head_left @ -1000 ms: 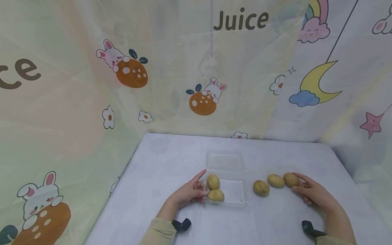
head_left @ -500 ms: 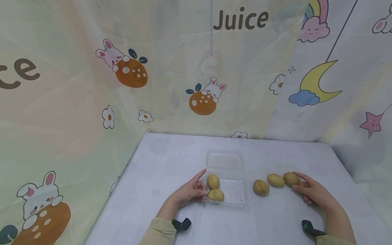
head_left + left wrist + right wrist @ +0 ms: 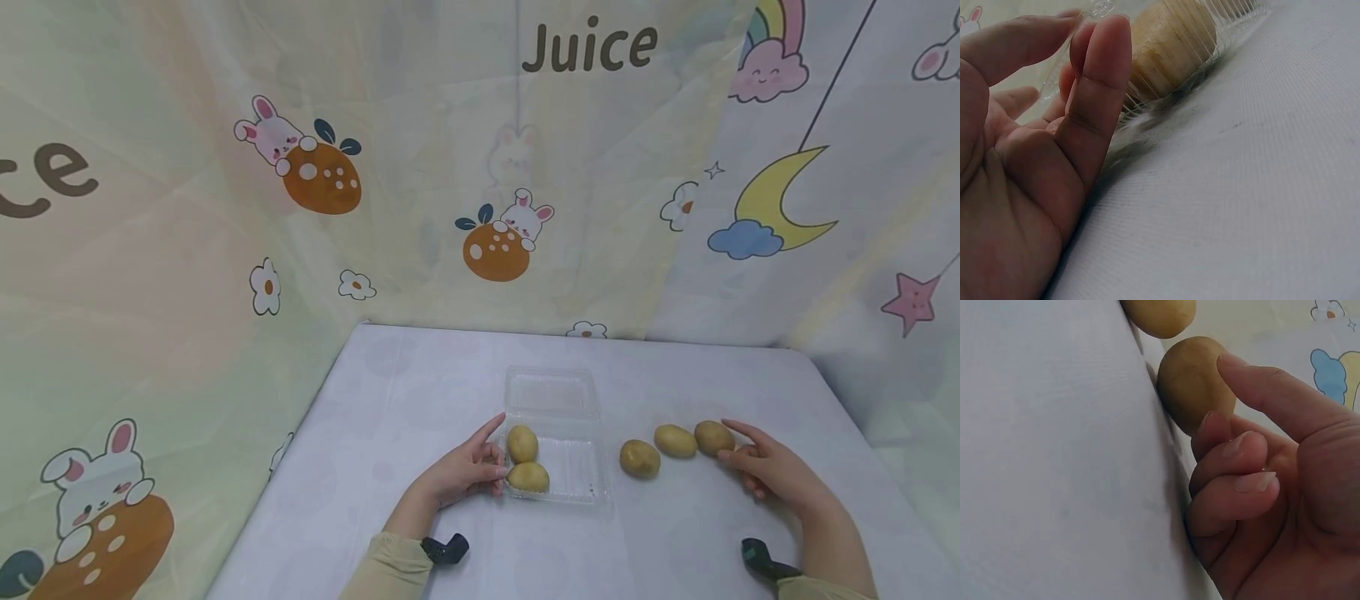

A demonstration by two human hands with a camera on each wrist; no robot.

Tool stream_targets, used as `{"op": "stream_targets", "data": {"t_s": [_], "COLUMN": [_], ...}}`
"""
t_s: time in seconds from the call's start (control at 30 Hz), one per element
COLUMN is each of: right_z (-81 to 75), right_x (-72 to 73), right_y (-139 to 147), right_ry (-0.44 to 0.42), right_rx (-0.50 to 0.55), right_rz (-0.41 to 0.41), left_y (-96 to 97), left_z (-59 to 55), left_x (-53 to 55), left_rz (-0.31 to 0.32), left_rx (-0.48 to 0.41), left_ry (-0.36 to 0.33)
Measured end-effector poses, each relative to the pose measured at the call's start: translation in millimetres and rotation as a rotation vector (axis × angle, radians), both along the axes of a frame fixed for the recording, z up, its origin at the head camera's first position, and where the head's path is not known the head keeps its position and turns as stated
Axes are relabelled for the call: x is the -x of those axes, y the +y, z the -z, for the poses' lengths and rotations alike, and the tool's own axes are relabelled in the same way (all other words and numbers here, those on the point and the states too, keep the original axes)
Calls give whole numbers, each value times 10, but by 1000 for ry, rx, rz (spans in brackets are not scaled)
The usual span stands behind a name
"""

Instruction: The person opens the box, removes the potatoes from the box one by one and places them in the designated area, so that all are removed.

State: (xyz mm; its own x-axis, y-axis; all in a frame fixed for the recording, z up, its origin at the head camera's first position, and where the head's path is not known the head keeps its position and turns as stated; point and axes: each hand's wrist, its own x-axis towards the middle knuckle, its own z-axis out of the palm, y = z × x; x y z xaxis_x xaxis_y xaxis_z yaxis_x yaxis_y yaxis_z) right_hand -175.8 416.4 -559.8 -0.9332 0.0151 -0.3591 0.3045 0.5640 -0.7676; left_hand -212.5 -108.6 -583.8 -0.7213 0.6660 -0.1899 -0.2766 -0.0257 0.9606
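The left hand [image 3: 465, 471] is at the left edge of a clear plastic clamshell container [image 3: 577, 483], whose lid [image 3: 550, 393] lies folded back. Its thumb and curled fingers hold that edge, while the index finger points away along it. Two potatoes lie inside, one at the back [image 3: 522, 444] and one in front [image 3: 528, 477]. At the right end of a row of three potatoes on the table, the right hand [image 3: 768, 467] has thumb and index finger on either side of a potato [image 3: 1194, 384]; its other fingers are curled in.
Left of the held potato lie a smooth potato [image 3: 675, 441] and a browner potato [image 3: 640, 459]. A white cloth covers the table [image 3: 420, 375]. Printed fabric walls [image 3: 420, 167] with cartoon rabbits stand behind and to both sides. A dark wrist mount [image 3: 446, 549] sits on each wrist.
The right hand has shifted very slightly to the right, with its fingers still at the end potato. The left hand, the container and the other potatoes stay where they were.
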Motion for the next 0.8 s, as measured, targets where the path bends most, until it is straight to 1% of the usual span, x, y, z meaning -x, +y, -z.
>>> {"op": "stream_targets", "data": {"t_s": [0.2, 0.4, 0.57, 0.7, 0.8], "right_z": [-152, -378, -548, -654, -722], "right_x": [-35, -26, 26, 77, 111], "right_y": [22, -33, -135, -250, -352], "right_ry": [53, 136, 171, 216, 222], "right_rx": [-45, -55, -68, -49, -33], "right_rz": [-23, -66, -99, -146, -176], "left_y": [1, 7, 12, 7, 6], "left_z": [-14, -5, 19, 21, 12], "left_x": [0, 3, 8, 3, 1], "left_rz": [1, -1, -2, -8, -10], "left_rx": [3, 6, 3, 4, 3], "left_ry": [9, 7, 6, 2, -3]}}
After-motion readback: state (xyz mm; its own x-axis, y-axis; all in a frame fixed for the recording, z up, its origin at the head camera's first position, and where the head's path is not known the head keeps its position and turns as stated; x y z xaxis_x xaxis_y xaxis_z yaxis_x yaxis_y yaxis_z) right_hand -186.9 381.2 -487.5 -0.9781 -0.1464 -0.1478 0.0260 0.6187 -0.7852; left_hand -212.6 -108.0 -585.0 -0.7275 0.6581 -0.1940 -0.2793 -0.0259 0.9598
